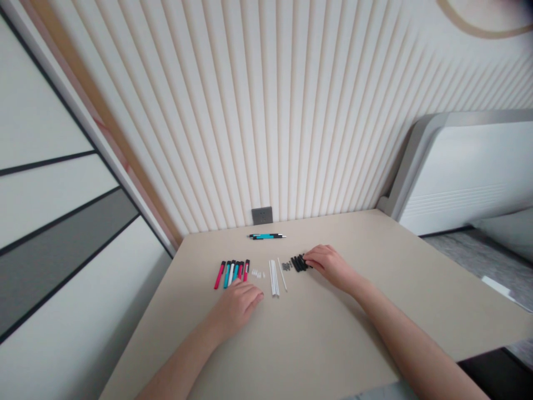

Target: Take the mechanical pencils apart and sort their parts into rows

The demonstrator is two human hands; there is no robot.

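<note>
My right hand [327,261] reaches to the right end of a row of short black pen parts [298,263], its fingertips pinched together at the last one. On the table in front of the pen barrels, my left hand [238,303] rests with curled fingers; what lies under them is hidden. Those pen barrels [232,273] are pink, blue and white with black clips, laid side by side. Between the hands lie small clear pieces [257,273], several white refills [273,278], a single white refill [282,275] set apart, and a small heap of grey springs [286,266].
Two blue-and-black pens [266,236] lie at the back of the beige table [333,333], below a dark wall socket [262,215]. A ribbed white wall [250,111] closes off the back. Cabinet panels [50,266] stand left; a grey headboard [466,172] is right.
</note>
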